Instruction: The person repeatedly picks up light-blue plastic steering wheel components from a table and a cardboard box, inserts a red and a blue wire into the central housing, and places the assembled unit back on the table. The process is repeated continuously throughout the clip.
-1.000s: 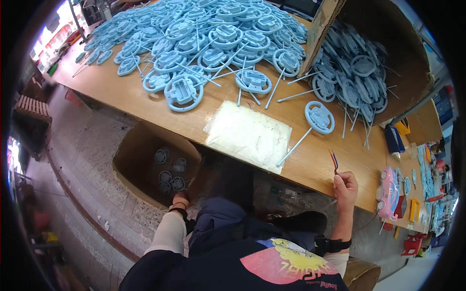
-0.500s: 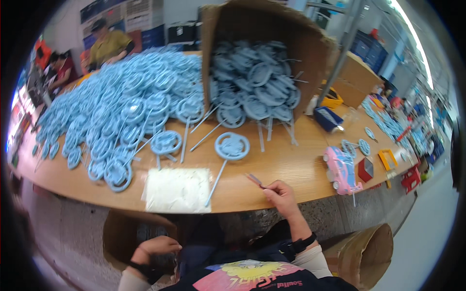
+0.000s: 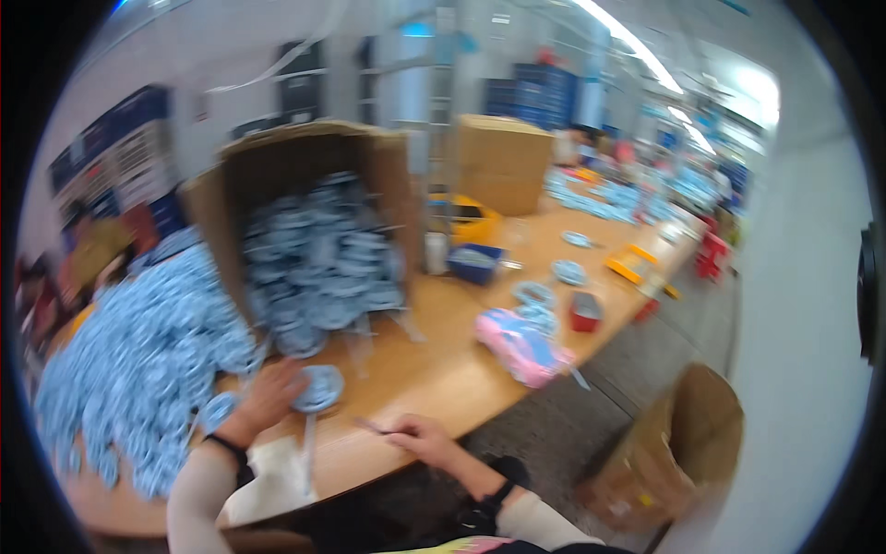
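My left hand (image 3: 269, 395) is stretched over the table, its fingers beside or touching the rim of a light-blue round plastic piece with a stick (image 3: 318, 388). Motion blur hides whether the fingers grip it. Farther right, near the table's front edge, my right hand (image 3: 429, 439) is closed on a thin dark hand tool (image 3: 374, 426), whose tip points left. Under and beside my left forearm lies a whitish flat sheet or packet (image 3: 272, 485), partly covered. A large heap of similar blue pieces (image 3: 152, 360) spreads to the left.
A tipped cardboard box (image 3: 205, 217) full of blue pieces stands behind my hands. To the right are a pink and blue toy car (image 3: 521, 349), a red and grey block (image 3: 585, 312), a dark blue bin (image 3: 475, 265) and a yellow frame (image 3: 632, 264). A cardboard carton (image 3: 637, 457) stands on the floor.
The view has swung to the right. My left hand has come up from below the table edge to the single blue piece. My right hand still holds the thin tool.
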A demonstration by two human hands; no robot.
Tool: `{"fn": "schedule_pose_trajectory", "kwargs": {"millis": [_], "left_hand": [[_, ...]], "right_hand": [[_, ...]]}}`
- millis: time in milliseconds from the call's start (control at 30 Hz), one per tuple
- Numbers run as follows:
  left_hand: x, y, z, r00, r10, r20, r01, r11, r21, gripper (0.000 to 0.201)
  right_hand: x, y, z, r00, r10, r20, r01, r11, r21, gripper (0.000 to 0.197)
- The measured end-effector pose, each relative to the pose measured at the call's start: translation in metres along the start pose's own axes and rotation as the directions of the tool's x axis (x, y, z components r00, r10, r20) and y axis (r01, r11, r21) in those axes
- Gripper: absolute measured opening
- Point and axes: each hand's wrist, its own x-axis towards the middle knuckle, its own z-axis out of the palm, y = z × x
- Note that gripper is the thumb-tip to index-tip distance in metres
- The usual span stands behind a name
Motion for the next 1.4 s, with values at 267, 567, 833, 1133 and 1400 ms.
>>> {"fn": "schedule_pose_trajectory", "kwargs": {"millis": [267, 567, 833, 1133, 1400], "left_hand": [[0.010, 0.037, -0.020, 0.964, -0.237, -0.121, 0.191, 0.934, -0.302, 0.032], [-0.037, 0.092, -0.048, 0.714, -0.686, 0.145, 0.415, 0.247, -0.876, 0.028], [-0.056, 0.124, -0.065, 0.619, -0.693, 0.369, 0.191, -0.322, -0.927, 0.031], [-0.040, 0.154, -0.039, 0.624, -0.661, 0.418, 0.182, -0.397, -0.899, 0.030], [-0.025, 0.153, -0.054, 0.644, -0.646, 0.409, 0.094, -0.464, -0.881, 0.027]], "right_hand": [[-0.012, 0.008, -0.017, 0.995, 0.067, -0.076, -0.051, 0.977, 0.206, 0.006], [-0.011, 0.003, -0.011, 0.995, 0.073, -0.069, -0.048, 0.949, 0.310, 0.008], [-0.011, -0.010, -0.001, 0.998, 0.052, -0.030, -0.048, 0.991, 0.125, 0.006], [-0.024, -0.056, -0.002, 0.999, 0.043, 0.011, -0.038, 0.962, -0.272, 0.009], [-0.020, -0.079, -0.007, 0.996, -0.078, 0.041, 0.087, 0.824, -0.560, 0.013]]}}
